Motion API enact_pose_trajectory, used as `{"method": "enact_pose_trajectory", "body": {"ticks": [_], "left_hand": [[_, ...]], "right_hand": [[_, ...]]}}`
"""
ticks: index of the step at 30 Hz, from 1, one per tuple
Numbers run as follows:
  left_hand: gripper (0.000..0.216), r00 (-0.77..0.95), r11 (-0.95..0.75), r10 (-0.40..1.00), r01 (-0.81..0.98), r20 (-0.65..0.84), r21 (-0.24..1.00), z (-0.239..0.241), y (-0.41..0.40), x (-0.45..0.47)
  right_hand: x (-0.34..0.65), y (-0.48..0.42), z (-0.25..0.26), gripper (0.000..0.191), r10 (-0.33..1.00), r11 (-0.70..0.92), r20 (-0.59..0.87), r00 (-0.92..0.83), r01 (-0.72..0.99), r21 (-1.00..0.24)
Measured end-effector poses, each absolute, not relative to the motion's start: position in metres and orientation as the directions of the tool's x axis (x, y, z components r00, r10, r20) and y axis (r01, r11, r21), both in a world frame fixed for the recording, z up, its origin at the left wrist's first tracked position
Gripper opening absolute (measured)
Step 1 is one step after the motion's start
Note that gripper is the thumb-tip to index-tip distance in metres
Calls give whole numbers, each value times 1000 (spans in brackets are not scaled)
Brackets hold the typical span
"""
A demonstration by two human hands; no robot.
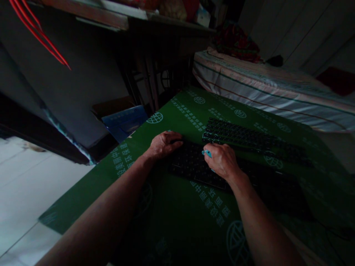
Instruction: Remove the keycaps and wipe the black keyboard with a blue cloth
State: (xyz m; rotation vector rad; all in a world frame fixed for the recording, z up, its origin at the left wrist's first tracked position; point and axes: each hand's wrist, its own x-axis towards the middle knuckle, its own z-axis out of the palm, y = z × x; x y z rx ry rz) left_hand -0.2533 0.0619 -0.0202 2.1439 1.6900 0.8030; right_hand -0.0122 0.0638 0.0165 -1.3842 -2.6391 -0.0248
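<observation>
A black keyboard (191,162) lies across the green board, its bed looking bare of keycaps, though the dark makes detail hard to read. My left hand (166,143) grips the keyboard's far left end, thumb along its edge. Over the keyboard's middle, my right hand (222,159) is closed round a small light-blue tool (206,153); most of it is hidden in the fist, so I cannot tell its kind. Behind the keyboard, rows of loose-looking black keycaps (249,136) lie on the board, apart from both hands.
The green board (172,221) bears white print and globe marks. A cable (330,229) runs off at the right. Beyond stands a bed (263,81) with striped bedding. To the left are a dark table (122,22), a blue box (124,122) and hanging red cords (44,38).
</observation>
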Motion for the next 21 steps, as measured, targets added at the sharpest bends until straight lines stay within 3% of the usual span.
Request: {"method": "enact_pose_trajectory", "body": {"ticks": [13,21], "left_hand": [[38,157,-266,959,787,236,557,-20,61,-254],[46,150,-260,960,786,235,561,-16,62,-252]], "right_hand": [[-12,62,19,17,805,581,165,-571,813,-23],[-13,65,17,16,803,589,153,-575,806,-64]]}}
